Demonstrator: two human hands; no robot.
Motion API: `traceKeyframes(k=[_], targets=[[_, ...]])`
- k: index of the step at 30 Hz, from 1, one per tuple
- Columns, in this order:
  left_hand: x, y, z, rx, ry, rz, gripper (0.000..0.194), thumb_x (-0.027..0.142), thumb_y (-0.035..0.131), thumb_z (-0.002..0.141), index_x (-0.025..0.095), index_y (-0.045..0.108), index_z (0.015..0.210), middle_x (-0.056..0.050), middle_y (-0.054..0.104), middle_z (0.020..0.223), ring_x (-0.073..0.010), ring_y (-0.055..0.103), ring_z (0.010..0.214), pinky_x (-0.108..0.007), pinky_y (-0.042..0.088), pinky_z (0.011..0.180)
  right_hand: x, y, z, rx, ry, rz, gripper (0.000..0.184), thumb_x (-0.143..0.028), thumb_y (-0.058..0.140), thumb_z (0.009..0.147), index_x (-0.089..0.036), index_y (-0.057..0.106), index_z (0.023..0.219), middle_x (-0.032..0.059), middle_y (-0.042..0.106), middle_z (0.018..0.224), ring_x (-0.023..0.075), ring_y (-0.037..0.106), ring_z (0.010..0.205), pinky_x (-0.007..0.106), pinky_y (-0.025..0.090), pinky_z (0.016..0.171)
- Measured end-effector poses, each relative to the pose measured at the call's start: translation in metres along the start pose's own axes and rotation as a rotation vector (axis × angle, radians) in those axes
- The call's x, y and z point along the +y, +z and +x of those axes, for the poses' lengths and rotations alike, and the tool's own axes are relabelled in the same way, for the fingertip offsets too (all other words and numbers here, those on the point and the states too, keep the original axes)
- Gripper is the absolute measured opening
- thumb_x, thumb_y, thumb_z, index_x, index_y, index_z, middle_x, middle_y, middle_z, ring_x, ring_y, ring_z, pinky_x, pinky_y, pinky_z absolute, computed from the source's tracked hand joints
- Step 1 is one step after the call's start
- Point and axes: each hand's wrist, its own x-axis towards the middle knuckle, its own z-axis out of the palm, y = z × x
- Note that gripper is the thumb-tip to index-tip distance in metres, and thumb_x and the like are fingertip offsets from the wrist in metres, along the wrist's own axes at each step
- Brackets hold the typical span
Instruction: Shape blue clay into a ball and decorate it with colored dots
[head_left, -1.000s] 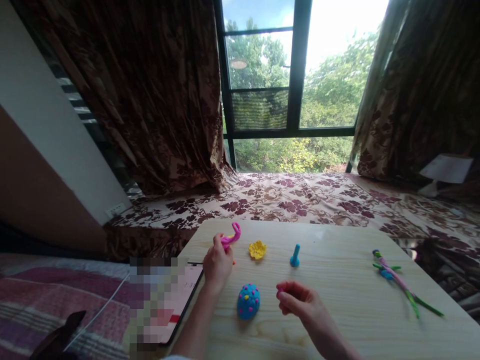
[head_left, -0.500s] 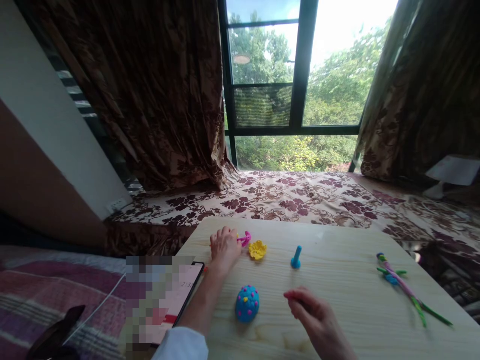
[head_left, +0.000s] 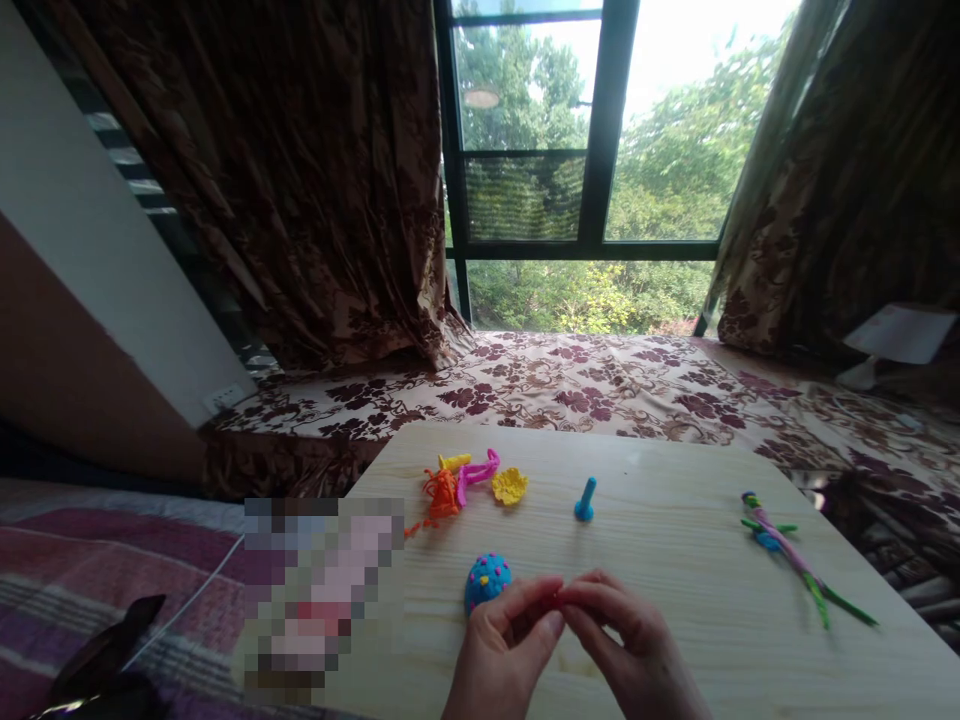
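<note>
My left hand (head_left: pixel 508 640) and my right hand (head_left: pixel 626 632) meet fingertip to fingertip above the near part of the table. Both are closed in a pinch; whatever lies between the fingertips is too small to make out. Just behind my left hand, and partly covered by it, sits a blue clay dome (head_left: pixel 486 578) dotted with pink and yellow. Farther back stands a blue clay peg (head_left: pixel 586 498) with a wide base. Left of the peg lie a ruffled yellow clay piece (head_left: pixel 510 486), a pink clay strip (head_left: pixel 480 472), a yellow clay roll (head_left: pixel 454 462) and stringy orange clay (head_left: pixel 442 494).
A pale wooden table (head_left: pixel 675 480) carries everything. On its right lies a pink and green clay stem (head_left: pixel 787 552). A blurred-out flat device (head_left: pixel 330 600) is at the left edge. Behind are a flowered window seat (head_left: pixel 585 385) and a lamp (head_left: pixel 896 335).
My left hand has left the clay pieces at the back left and come forward to my right hand, uncovering the orange and yellow clay. The view has tilted slightly downward.
</note>
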Motion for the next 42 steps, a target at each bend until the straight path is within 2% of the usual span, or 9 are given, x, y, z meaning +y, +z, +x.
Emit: traceKeyframes(k=[4,11,17,20,24,31,34,37,42], targets=[[0.003,-0.001,0.000,-0.012,-0.074,0.025,0.024,0.031,0.066,0.068,0.019,0.071,0.089,-0.004,0.072,0.074,-0.0160,0.061,0.070,-0.025,0.049,0.067,-0.005,-0.008,-0.006,-0.049,-0.021,-0.047,0.017,-0.020,0.056,0.081,-0.020,0.068,0.093,0.0043,0.060,0.078,0.0147,0.058,0.068,0.023,0.048,0.061],[-0.006,0.012,-0.003,-0.057,-0.064,0.132,0.024,0.035,0.059,0.074,0.018,0.072,0.084,-0.001,0.065,0.061,-0.0119,0.055,0.057,-0.021,0.046,0.057,-0.006,-0.021,-0.016,-0.081,-0.022,-0.297,0.014,-0.017,0.050,0.084,-0.018,0.062,0.077,0.0016,0.057,0.075,0.0118,0.056,0.069,0.021,0.043,0.064],[-0.040,0.002,-0.010,0.023,0.324,0.638,0.020,0.024,0.052,0.080,0.022,0.065,0.096,-0.004,0.064,0.090,-0.0177,0.059,0.087,-0.029,0.047,0.079,0.032,-0.048,-0.017,-0.090,0.013,-0.645,0.013,-0.020,0.049,0.085,-0.019,0.061,0.078,0.0003,0.059,0.074,0.0115,0.057,0.068,0.020,0.043,0.065],[-0.055,-0.007,-0.021,0.023,0.478,0.847,0.022,0.018,0.050,0.081,0.023,0.062,0.099,-0.006,0.060,0.092,-0.0191,0.056,0.089,-0.034,0.046,0.079,0.043,-0.057,-0.020,-0.122,0.015,-0.730,0.018,-0.023,0.047,0.086,-0.020,0.062,0.075,0.0025,0.059,0.076,0.0142,0.056,0.071,0.024,0.042,0.067],[-0.060,-0.009,-0.034,0.034,0.501,0.947,0.020,0.014,0.047,0.081,0.022,0.062,0.092,-0.007,0.057,0.090,-0.0211,0.053,0.086,-0.039,0.045,0.077,0.043,-0.057,-0.022,-0.173,-0.019,-0.783,0.023,-0.024,0.045,0.086,-0.020,0.061,0.070,0.0048,0.059,0.085,0.0167,0.055,0.079,0.028,0.041,0.074],[-0.058,-0.009,-0.042,0.061,0.505,1.004,0.022,0.010,0.044,0.080,0.022,0.061,0.089,-0.006,0.055,0.092,-0.0193,0.052,0.088,-0.037,0.043,0.079,0.049,-0.046,-0.015,-0.193,-0.035,-0.806,0.018,-0.023,0.044,0.084,-0.021,0.061,0.081,0.0033,0.058,0.076,0.0163,0.056,0.069,0.027,0.044,0.063],[-0.059,-0.012,-0.044,0.071,0.530,1.009,0.022,0.009,0.045,0.079,0.022,0.061,0.088,-0.007,0.055,0.093,-0.0191,0.052,0.089,-0.037,0.044,0.079,0.054,-0.044,-0.024,-0.146,-0.070,-0.893,0.025,-0.025,0.041,0.087,-0.020,0.063,0.077,0.0067,0.060,0.086,0.0192,0.058,0.079,0.031,0.046,0.072],[-0.061,-0.014,-0.043,0.084,0.572,1.010,0.021,0.009,0.046,0.077,0.021,0.061,0.086,-0.007,0.056,0.092,-0.0194,0.053,0.088,-0.036,0.045,0.077,0.063,-0.047,-0.044,-0.121,-0.161,-1.003,0.026,-0.023,0.040,0.089,-0.021,0.064,0.097,0.0080,0.061,0.109,0.0215,0.055,0.101,0.034,0.044,0.087],[-0.066,-0.013,-0.041,0.128,0.632,1.037,0.020,0.010,0.046,0.076,0.021,0.062,0.081,-0.007,0.058,0.087,-0.0200,0.055,0.082,-0.037,0.047,0.073,0.078,-0.046,-0.059,-0.218,-0.339,-1.155,0.036,-0.028,0.044,0.088,-0.019,0.053,0.121,0.0074,0.051,0.128,0.0247,0.046,0.118,0.040,0.038,0.097]])
